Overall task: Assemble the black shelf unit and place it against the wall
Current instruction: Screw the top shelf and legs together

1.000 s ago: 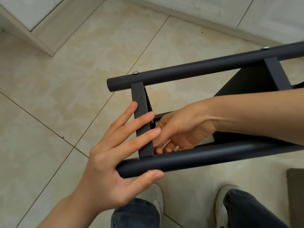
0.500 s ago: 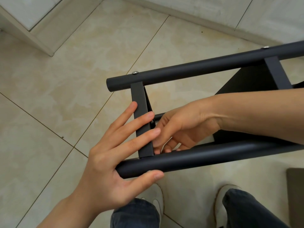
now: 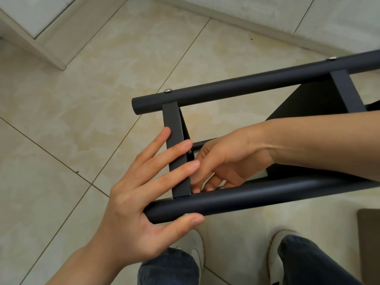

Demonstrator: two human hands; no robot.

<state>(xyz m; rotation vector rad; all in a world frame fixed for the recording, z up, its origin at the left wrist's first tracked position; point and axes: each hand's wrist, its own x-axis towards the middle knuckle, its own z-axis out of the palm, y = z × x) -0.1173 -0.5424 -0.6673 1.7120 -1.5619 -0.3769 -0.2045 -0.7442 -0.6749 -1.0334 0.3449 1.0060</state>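
Note:
The black shelf unit lies on its side above the tiled floor, with a near round tube (image 3: 267,194), a far round tube (image 3: 246,85) and a flat cross bar (image 3: 173,124) joining them. A black shelf panel (image 3: 308,99) shows further right. My left hand (image 3: 139,202) presses straight fingers on the cross bar, its thumb under the near tube's end. My right hand (image 3: 230,157) reaches inside the frame, its fingers pointing down behind the cross bar; the fingertips are partly hidden. A small screw (image 3: 190,152) sits on the bar's inner face.
My two white shoes (image 3: 195,249) (image 3: 275,256) stand just under the near tube. A wall with a skirting board (image 3: 267,25) runs along the top right. A pale frame corner (image 3: 47,48) juts in at the top left. A dark mat edge (image 3: 370,233) lies at right.
The fingers of my right hand have slid a little lower behind the cross bar, toward the near tube. My left hand and the frame have stayed put.

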